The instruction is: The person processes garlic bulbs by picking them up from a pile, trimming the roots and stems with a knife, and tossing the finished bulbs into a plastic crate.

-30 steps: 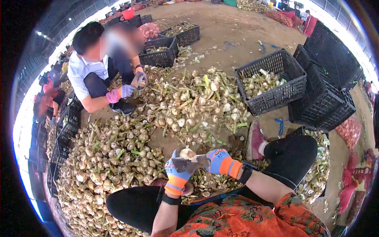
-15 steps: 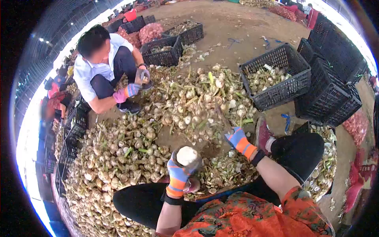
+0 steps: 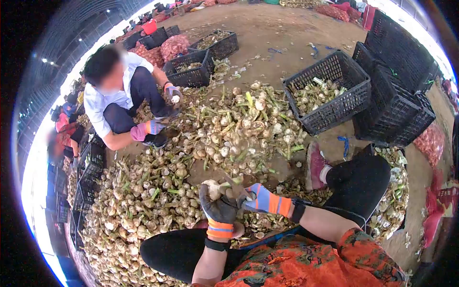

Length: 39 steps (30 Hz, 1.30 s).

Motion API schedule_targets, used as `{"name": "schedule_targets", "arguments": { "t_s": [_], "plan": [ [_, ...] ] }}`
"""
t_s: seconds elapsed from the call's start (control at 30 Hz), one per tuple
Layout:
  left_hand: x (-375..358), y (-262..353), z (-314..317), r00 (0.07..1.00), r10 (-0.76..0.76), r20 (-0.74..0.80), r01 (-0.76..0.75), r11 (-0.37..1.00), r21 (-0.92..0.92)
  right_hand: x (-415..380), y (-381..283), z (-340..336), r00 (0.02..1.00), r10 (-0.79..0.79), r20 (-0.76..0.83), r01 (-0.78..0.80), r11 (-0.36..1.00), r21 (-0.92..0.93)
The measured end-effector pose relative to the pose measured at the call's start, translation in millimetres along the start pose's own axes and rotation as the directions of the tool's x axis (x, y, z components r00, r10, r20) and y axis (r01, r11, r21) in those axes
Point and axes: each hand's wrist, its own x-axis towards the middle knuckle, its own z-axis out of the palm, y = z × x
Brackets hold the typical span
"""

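My left hand (image 3: 221, 210), in a grey-palmed glove with an orange and blue cuff, is closed around a garlic bulb (image 3: 212, 189). The pale bulb shows at the fingertips, with a greenish stem pointing right. My right hand (image 3: 265, 199), gloved in blue and orange, grips a knife (image 3: 233, 184). Its brownish blade overlaps the stem side of the bulb, and the two hands are close together. Trimmed peelings and stem bits (image 3: 263, 222) lie beneath the hands. A large heap of garlic (image 3: 153, 186) spreads to the left, and stemmed garlic (image 3: 239, 124) is piled in front.
Across the pile a person in a white shirt (image 3: 107, 91) squats, wearing gloves and holding garlic. A black crate (image 3: 330, 112) with garlic stands front right, beside stacked crates (image 3: 394, 110). Red mesh sacks (image 3: 175, 47) sit farther back. My pink shoe (image 3: 314, 167) is right of the peelings.
My right hand and the knife have come left and down to the bulb. In my left hand the bulb now shows a stem. The other person's hands have shifted apart.
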Motion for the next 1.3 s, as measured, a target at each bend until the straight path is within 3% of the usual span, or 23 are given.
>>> {"name": "schedule_targets", "arguments": {
  "t_s": [0.07,0.1,0.13,0.17,0.2,0.23,0.27,0.33,0.37,0.4,0.53,0.6,0.67,0.7,0.73,0.8,0.87,0.93,1.0,1.13,1.2,1.27,1.3],
  "plan": [
    [-8,-13,-2,0.967,0.256,0.011,-0.247,0.921,0.300,1,48,-18,0.887,0.047,0.458,0.371,0.518,-0.771],
    [-10,4,4,0.949,-0.003,0.314,-0.009,0.999,0.037,-10,88,-30,0.966,0.151,0.208,0.075,0.610,-0.789],
    [16,19,-20,0.819,0.079,0.569,0.150,0.927,-0.344,-24,148,-41,0.963,0.267,-0.045,-0.216,0.658,-0.722],
    [-3,42,9,0.899,0.365,0.241,-0.405,0.903,0.143,-28,237,-51,0.938,0.013,-0.345,-0.266,0.667,-0.696],
    [-1,90,1,0.885,0.139,0.443,-0.077,0.985,-0.155,-19,194,-73,0.760,0.382,-0.525,-0.592,0.741,-0.317],
    [4,134,-40,0.810,0.574,0.119,-0.575,0.818,-0.029,-13,174,-87,0.607,0.257,-0.752,-0.480,0.873,-0.088],
    [-8,154,-21,0.820,0.352,0.451,-0.107,0.868,-0.484,-1,95,-109,0.594,0.327,-0.735,-0.531,0.846,-0.053],
    [-8,170,-10,0.842,0.472,0.261,-0.202,0.725,-0.659,20,122,-154,0.525,0.244,-0.816,-0.702,0.666,-0.252],
    [0,164,-13,0.870,0.417,0.262,-0.234,0.818,-0.525,26,135,-168,0.540,-0.012,-0.842,-0.709,0.533,-0.462],
    [6,154,-18,0.896,0.367,0.250,-0.259,0.888,-0.379,36,132,-186,0.477,0.080,-0.876,-0.798,0.456,-0.393],
    [39,85,-26,0.886,0.432,-0.168,-0.399,0.896,0.197,41,228,-244,0.903,0.086,-0.422,-0.416,-0.073,-0.906],
    [42,59,-4,0.918,0.294,-0.267,-0.245,0.948,0.202,57,367,-273,0.706,0.214,-0.676,-0.664,0.533,-0.525],
    [55,54,-53,0.984,0.096,-0.153,-0.048,0.956,0.289,50,212,-242,0.594,0.152,-0.790,-0.747,0.468,-0.472],
    [62,47,-72,0.950,0.298,0.092,-0.247,0.541,0.804,62,240,-249,0.274,0.372,-0.887,-0.839,0.543,-0.031],
    [60,37,-82,0.875,0.287,0.389,-0.368,-0.126,0.921,68,253,-247,0.278,0.379,-0.883,-0.844,0.536,-0.036],
    [57,25,-57,0.825,0.174,0.538,-0.437,-0.410,0.801,78,259,-241,0.410,0.362,-0.837,-0.740,0.668,-0.074],
    [61,15,-52,0.973,0.124,0.193,-0.222,0.295,0.929,95,215,-196,0.674,0.173,-0.718,0.011,0.970,0.244],
    [59,9,-31,0.999,0.032,-0.026,-0.004,0.707,0.707,98,68,-136,0.852,0.262,-0.453,-0.090,0.926,0.366],
    [60,4,-29,0.977,0.171,0.128,-0.214,0.777,0.592,93,19,-90,0.885,0.438,-0.158,-0.236,0.714,0.659],
    [63,24,-46,0.947,0.195,0.255,-0.321,0.627,0.710,83,-67,-41,0.987,0.058,0.149,-0.111,0.918,0.380],
    [52,28,-41,0.953,0.198,0.228,-0.295,0.773,0.562,77,-84,-49,0.986,0.163,0.039,-0.166,0.983,0.080],
    [41,30,-28,0.962,0.176,0.207,-0.246,0.886,0.392,67,-94,-58,0.961,0.154,-0.231,-0.266,0.744,-0.612],
    [32,28,-18,0.956,0.204,0.212,-0.271,0.889,0.368,58,-76,-62,0.965,0.079,-0.250,-0.210,0.804,-0.557]
  ]
}}
